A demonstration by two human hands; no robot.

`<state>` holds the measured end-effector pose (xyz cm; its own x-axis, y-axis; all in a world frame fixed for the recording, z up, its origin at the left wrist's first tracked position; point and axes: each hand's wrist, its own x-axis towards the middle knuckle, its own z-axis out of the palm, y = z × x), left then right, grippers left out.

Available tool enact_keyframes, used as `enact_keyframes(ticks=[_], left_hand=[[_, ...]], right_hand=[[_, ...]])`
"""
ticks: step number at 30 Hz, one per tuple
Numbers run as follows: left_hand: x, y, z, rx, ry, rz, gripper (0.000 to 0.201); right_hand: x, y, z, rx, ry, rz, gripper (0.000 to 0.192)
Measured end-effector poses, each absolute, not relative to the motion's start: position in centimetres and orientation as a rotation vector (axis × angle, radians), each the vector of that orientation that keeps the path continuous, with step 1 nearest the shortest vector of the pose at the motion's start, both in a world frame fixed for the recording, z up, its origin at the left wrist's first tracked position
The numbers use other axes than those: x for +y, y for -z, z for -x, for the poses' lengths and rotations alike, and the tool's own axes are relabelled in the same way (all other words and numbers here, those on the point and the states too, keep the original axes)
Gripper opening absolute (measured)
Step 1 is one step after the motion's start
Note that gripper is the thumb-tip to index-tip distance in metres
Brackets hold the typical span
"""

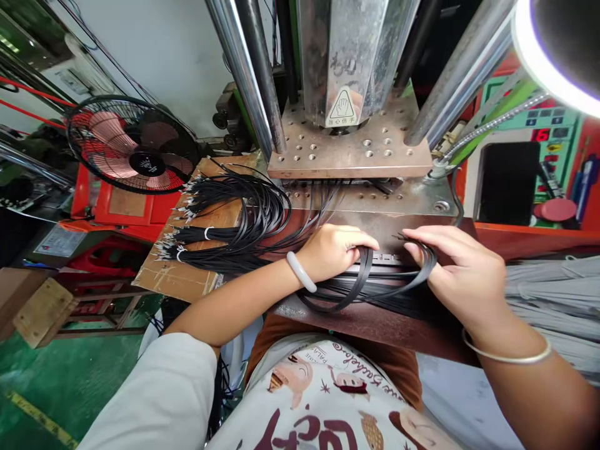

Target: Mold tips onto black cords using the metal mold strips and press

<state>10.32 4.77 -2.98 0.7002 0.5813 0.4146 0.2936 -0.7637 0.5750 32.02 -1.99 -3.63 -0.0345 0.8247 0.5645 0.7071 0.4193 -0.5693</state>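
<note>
I see my left hand [335,250] closed around a flat black cable [360,281] and my right hand [457,275] pinching the other side of its loop, both resting on the metal press bed [375,325], so the cable ends stay lined just ahead of the fingertips, while bundled cables [225,231] wait left of my left hand.

Rusty press bed [375,325], black cables [375,290] across it, cardboard sheet [182,275] with bundled cables [225,231]
</note>
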Motion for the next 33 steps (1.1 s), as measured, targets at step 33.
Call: enact_keyframes(ticks=[33], left_hand=[[4.6, 2.7, -7.7, 0.684, -0.953, -2.493, 0.021]], right_hand=[[-1.2, 4.0, -30.7, -2.279, -0.078, 0.951, 0.030]])
